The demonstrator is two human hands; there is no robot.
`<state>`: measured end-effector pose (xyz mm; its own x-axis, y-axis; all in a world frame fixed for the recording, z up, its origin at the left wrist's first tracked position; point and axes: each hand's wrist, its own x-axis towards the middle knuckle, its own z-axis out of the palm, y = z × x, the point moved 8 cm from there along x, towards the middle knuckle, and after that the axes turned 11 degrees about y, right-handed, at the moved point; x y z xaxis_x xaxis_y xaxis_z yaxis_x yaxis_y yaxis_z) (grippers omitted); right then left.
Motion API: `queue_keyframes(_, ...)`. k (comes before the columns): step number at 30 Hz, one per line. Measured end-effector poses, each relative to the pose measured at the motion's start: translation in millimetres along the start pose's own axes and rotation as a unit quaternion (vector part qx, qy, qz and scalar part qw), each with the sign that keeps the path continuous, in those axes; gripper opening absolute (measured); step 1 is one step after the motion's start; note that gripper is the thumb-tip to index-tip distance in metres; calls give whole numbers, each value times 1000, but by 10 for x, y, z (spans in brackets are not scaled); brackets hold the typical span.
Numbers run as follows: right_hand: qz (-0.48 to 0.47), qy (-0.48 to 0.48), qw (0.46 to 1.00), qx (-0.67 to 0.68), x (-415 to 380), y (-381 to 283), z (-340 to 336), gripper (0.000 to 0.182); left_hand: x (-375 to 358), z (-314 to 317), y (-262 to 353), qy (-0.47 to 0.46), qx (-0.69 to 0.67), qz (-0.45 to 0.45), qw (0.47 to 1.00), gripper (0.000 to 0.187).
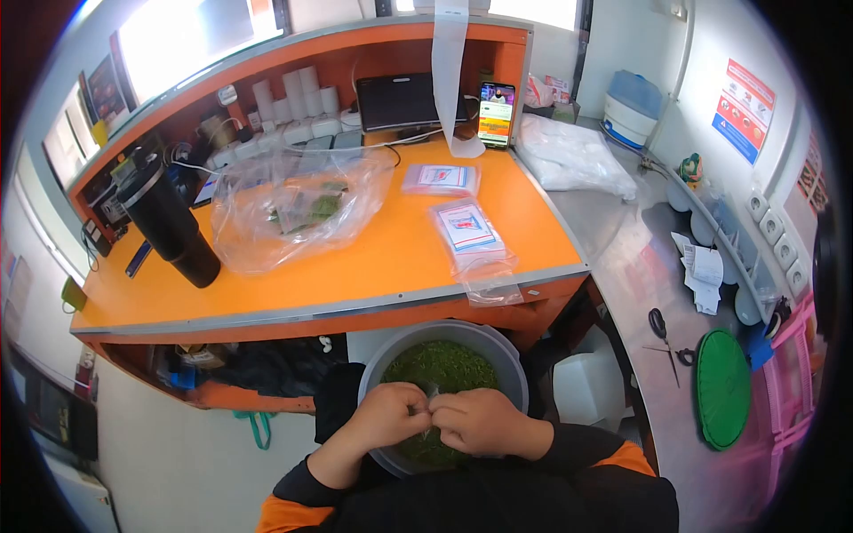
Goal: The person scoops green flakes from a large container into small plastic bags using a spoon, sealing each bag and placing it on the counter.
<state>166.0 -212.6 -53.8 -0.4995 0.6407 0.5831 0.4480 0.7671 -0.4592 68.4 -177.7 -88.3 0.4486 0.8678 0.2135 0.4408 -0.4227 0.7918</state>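
Observation:
Over a grey tub (pixel 515 364) of chopped green herbs (pixel 444 357), my left hand (pixel 391 414) and my right hand (pixel 475 421) meet with fingertips pinched together. Between them is a bit of clear plastic, perhaps a small bag, mostly hidden by the fingers. On the orange desk (pixel 373 266) beyond lie two stacks of printed clear bags, one nearer (pixel 469 233) and one farther (pixel 442 178). A large clear plastic bag (pixel 258 226) with some green bits in it rests left of them.
A black tumbler (pixel 169 222) stands at the desk's left. A phone (pixel 496 115) leans upright near a dark monitor (pixel 400 102). On the steel counter (pixel 622 293) at right are scissors (pixel 657 323), a green lid (pixel 721 389) and papers (pixel 704 275). A white container (pixel 586 388) sits below.

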Motion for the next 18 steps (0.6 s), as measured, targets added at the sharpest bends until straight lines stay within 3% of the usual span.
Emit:
queue_keyframes(3,-2,-84,994,-67,-89,38,144,11,-3,85,-41,-25,6,30,999,16)
queue_keyframes(6,22,-152,985,-84,-174,158,242,12,16,123,-174,-11,-42,2,999,15)
queue_keyframes(9,41,-190,981,-11,-173,82,227,13,11,115,-65,-13,-305,-33,952,35)
queue_keyframes(10,42,-178,983,6,-164,56,214,12,-22,153,25,-62,-185,70,978,55)
queue_keyframes(13,25,-113,991,60,-114,-21,121,22,-81,278,-24,-234,-140,-8,962,56)
queue_keyframes(14,35,-72,994,79,-38,-50,-4,24,-118,254,-165,-229,-205,-93,947,57)
queue_keyframes(15,46,-28,994,97,-3,-42,-95,26,-60,54,-124,-126,-239,1,963,45)
queue_keyframes(16,103,29,986,130,-42,85,-188,28,-96,-87,-208,-92,-288,-50,952,51)
queue_keyframes(17,156,87,971,157,-82,221,-270,29,-112,-229,-257,-51,-322,-27,945,59)
queue_keyframes(18,176,71,977,97,-93,286,-220,20,-146,-335,-343,1,-365,-47,930,65)
